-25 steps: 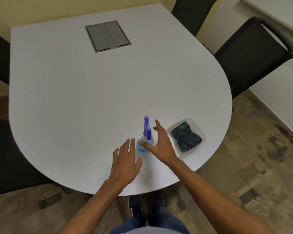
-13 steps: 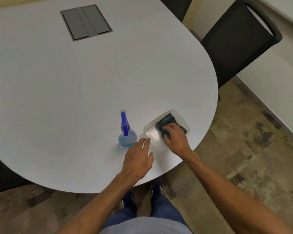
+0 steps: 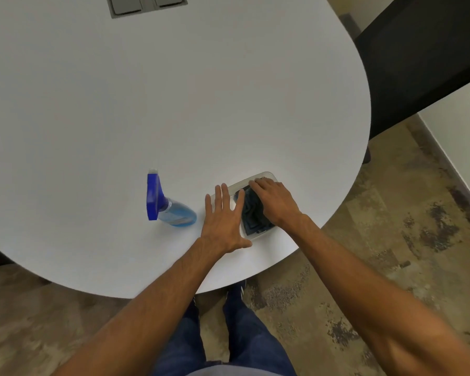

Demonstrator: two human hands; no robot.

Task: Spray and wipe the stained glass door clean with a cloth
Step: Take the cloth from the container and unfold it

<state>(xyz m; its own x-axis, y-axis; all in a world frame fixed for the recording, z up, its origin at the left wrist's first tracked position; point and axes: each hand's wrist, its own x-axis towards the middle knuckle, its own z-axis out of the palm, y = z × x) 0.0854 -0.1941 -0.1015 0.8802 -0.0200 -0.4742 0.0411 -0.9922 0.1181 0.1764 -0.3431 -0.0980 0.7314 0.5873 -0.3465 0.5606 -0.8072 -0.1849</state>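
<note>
Our left hand (image 3: 224, 221) moved onto tray (image 3: 257, 235) edge, fingers flat; right hand (image 3: 276, 203) covers dark crumpled cloth (image 3: 251, 215), grip unclear.

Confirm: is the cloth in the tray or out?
In. The cloth lies crumpled inside the tray, under the right hand.

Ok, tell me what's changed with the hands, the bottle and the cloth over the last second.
The right hand moved from beside the spray bottle rightward onto the cloth in the tray; a grip is not clear. The left hand slid right to the tray's left edge, fingers straight. The spray bottle stays upright on the table; the cloth stays in the tray.
</note>
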